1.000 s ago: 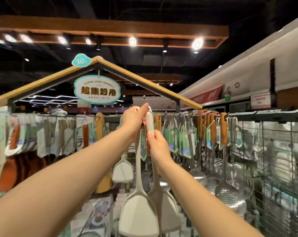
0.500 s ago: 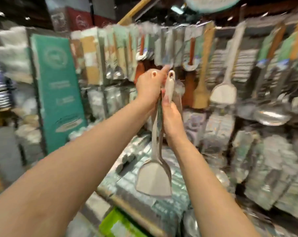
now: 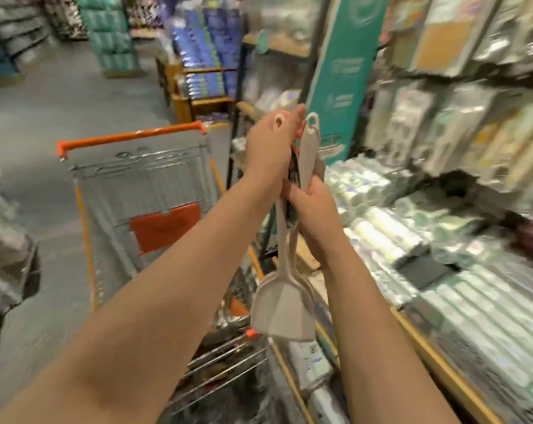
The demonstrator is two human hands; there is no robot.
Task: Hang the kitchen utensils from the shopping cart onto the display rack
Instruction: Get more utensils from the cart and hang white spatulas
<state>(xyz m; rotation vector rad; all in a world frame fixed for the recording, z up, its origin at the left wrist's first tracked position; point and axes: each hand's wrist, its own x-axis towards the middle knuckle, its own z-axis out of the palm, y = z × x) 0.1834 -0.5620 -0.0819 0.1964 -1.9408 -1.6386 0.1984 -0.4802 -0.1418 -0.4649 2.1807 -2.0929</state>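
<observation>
L hand grips spatula near loop — R hand grips 2nd spatula lower, by cart.

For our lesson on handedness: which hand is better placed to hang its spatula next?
Probably the right hand: it grips its spatula low, leaving the loop free, and the shelves lie on that side. The left hand has its fingers right at its loop.

Grey floor runs beside stocked shelves and a teal banner.
</observation>
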